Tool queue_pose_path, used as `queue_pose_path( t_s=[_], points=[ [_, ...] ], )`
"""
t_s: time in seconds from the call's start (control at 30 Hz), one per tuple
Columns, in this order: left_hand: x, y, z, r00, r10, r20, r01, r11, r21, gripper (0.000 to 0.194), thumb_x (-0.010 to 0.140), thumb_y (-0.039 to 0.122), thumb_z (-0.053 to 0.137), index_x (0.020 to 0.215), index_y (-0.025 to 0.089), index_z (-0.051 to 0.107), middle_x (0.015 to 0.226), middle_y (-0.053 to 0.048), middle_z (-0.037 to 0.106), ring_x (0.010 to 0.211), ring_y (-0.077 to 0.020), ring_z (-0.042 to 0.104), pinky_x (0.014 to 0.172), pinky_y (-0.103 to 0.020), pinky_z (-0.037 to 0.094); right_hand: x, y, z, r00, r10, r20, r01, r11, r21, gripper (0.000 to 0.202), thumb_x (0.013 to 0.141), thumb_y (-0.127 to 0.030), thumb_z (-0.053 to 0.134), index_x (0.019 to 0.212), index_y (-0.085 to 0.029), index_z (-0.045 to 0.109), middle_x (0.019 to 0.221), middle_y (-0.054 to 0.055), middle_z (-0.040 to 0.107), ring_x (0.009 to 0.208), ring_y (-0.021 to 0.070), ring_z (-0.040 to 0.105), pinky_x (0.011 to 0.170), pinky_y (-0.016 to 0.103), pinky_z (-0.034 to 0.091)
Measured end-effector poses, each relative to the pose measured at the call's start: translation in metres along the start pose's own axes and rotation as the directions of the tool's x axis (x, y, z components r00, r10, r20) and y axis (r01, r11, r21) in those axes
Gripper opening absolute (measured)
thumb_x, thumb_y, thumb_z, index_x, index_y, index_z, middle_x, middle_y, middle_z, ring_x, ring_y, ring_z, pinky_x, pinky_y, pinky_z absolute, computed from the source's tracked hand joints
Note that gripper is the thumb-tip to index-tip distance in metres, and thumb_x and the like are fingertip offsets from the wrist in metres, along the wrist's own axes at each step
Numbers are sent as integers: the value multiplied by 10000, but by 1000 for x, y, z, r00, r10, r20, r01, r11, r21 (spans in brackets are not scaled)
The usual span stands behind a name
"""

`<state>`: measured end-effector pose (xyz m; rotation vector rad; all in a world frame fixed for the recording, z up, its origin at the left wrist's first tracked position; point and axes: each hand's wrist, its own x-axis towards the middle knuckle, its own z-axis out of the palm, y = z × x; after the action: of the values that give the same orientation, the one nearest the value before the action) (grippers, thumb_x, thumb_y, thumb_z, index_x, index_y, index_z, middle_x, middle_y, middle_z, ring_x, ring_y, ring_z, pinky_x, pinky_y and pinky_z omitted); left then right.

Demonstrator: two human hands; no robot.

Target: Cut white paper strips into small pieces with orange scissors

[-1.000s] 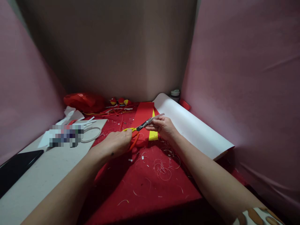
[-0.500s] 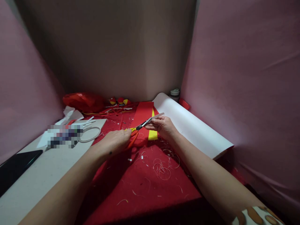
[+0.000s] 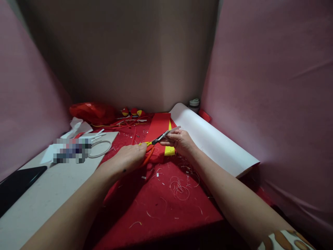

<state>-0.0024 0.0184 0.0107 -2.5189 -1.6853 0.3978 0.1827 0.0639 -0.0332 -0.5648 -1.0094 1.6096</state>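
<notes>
Beyond the knuckles of the left hand point(image 3: 132, 153), the blades of the scissors point(image 3: 156, 140) point away and to the right, towards the right hand point(image 3: 183, 140). The left fingers are closed round the yellow and orange handles, probably because that leaves the blades free to work in front. The right hand pinches a thin pale strip point(image 3: 177, 128); the 2 hands face each other, which seems meant to keep the strip steady at the blade tips. Whether the blades are fully shut or bite the strip, I cannot tell.

Relative to the right pinch, the strip lies right at the fingertips, its free end sticking out just beyond them. Relative to the left grip, the scissors run forward from inside the fist, and the strip is past their pivot. Behind and below the blades lie a red sheet point(image 3: 160, 126) and a yellow sheet point(image 3: 170, 150). Right of the pinch is a white roll point(image 3: 210, 139); nearer the body, loose threads point(image 3: 179, 189) lie on red cloth point(image 3: 156, 215).
</notes>
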Motion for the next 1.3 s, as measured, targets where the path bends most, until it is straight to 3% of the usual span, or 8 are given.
queue_pose_path(
  t_s=[0.63, 0.9, 1.17, 1.3],
  points=[
    [1, -3, -1, 1000, 15, -11, -15, 1000, -3, 326, 843, 346, 267, 989, 165, 495, 854, -158, 643, 787, -289, 621, 597, -371, 449, 2, -5, -5, 997, -22, -74, 20, 999, -27, 56, 720, -127, 566, 675, -128, 533, 651, 91, 688, 587, 198, 668, 615, 328, 565],
    [1, -4, 5, 1000, 20, -11, -20, 998, -51, 302, 845, 339, 229, 935, 177, 469, 896, -141, 645, 762, -276, 623, 566, -357, 440, 1, 0, -3, 1000, -27, -2, 27, 1000, -3, 89, 707, -134, 607, 683, -136, 522, 685, 78, 693, 614, 185, 668, 619, 332, 569],
    [-1, 0, -2, 1000, -1, 2, 1, 1000, -1, 306, 846, 292, 238, 976, 163, 483, 855, -150, 649, 803, -274, 625, 606, -356, 444, 3, 2, -4, 999, -50, -6, 50, 999, 2, 111, 688, -132, 632, 662, -136, 524, 660, 60, 678, 637, 180, 663, 663, 355, 574],
    [-1, -2, 0, 999, 41, -15, -41, 999, -21, 295, 844, 307, 248, 973, 179, 480, 830, -135, 650, 778, -272, 626, 590, -350, 438, 3, 3, -6, 998, -57, 4, 57, 998, 6, 97, 685, -127, 628, 672, -126, 532, 654, 58, 665, 647, 187, 664, 667, 357, 574]
  ],
)
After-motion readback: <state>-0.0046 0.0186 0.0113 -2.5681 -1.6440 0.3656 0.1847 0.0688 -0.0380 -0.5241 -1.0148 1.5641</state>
